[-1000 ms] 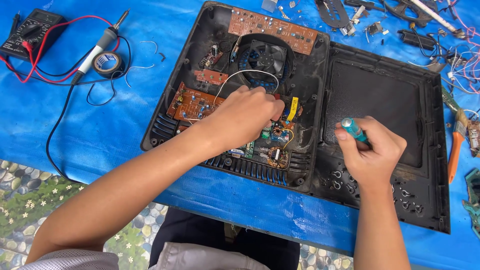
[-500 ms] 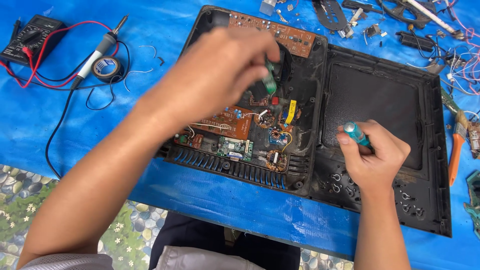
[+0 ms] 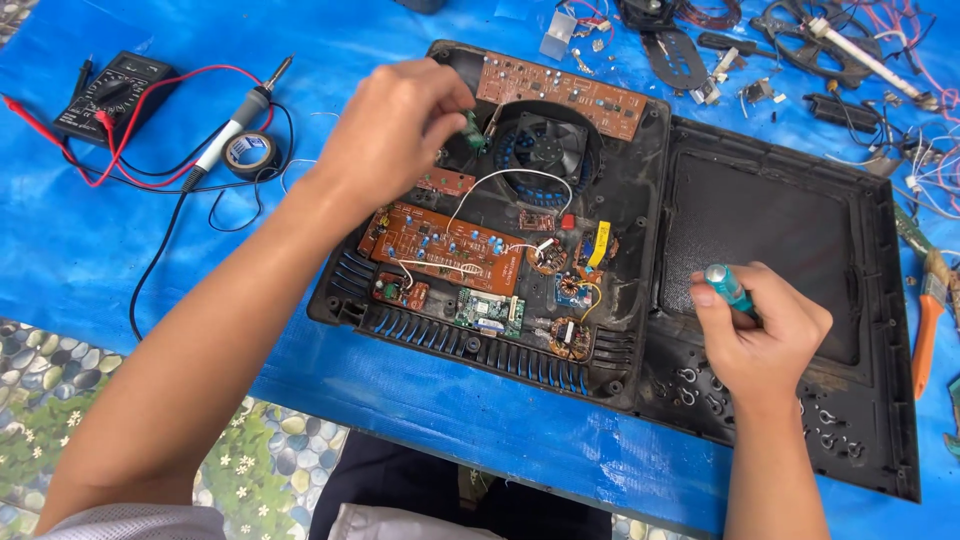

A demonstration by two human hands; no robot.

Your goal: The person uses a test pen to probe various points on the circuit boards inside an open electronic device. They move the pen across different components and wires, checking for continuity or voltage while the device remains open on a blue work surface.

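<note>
The left hand [image 3: 395,125] hangs over the far left corner of the open black case [image 3: 640,210], its fingers pinched together in a tight grip on a small green part [image 3: 472,130] that sits just left of the round fan [image 3: 548,150]; how firmly the part is held cannot be told, since the knuckles hide most of it. The part lies directly under the fingertips, so that hand is far the nearer one. The right hand [image 3: 765,335] rests well apart, to the right and nearer, on the dark lid panel [image 3: 775,235], closed around a teal-handled screwdriver [image 3: 727,287] whose long axis runs from far left to near right, handle end sticking out toward the fan. Inside the case lie a long brown circuit board [image 3: 450,245] in the middle, another brown board [image 3: 565,90] along the far edge, a smaller green board [image 3: 487,310] near the front vents, and white wires looping between them. On the blue counter [image 3: 80,250] to the left sit a meter [image 3: 115,95], a soldering iron [image 3: 232,128] and a roll of tape [image 3: 250,153].
</note>
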